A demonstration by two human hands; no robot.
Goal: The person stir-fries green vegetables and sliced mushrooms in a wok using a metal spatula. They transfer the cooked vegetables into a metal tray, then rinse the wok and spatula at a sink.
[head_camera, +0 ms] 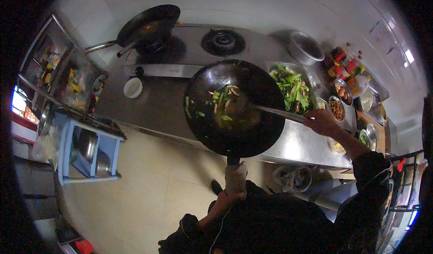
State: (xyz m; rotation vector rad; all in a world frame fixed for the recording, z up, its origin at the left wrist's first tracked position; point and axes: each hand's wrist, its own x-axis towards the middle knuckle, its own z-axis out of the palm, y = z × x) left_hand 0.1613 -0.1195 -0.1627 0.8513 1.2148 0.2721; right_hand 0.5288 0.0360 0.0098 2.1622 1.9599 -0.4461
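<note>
My left hand [230, 194] grips the handle of a black wok [270, 135], with a pale cloth [235, 179] around the handle. My right hand [321, 122] holds the metal handle of a cooking utensil [280, 112], whose head reaches into the wok and is hard to make out. Green vegetables and mushroom slices [221, 106] lie in the wok, left of the utensil, with some liquid. The wok is tilted over the steel counter's front edge. Close by on its right, a metal tray holds leafy greens and pieces [291, 88].
A second wok [149, 25] leans at the back left, beside a gas burner [223, 42]. A white bowl [133, 88] sits on the counter. Rightward are a metal pot [306, 49], eggs [342, 91], ingredient bowls [336, 108] and bottles. A blue rack [67, 149] stands at left.
</note>
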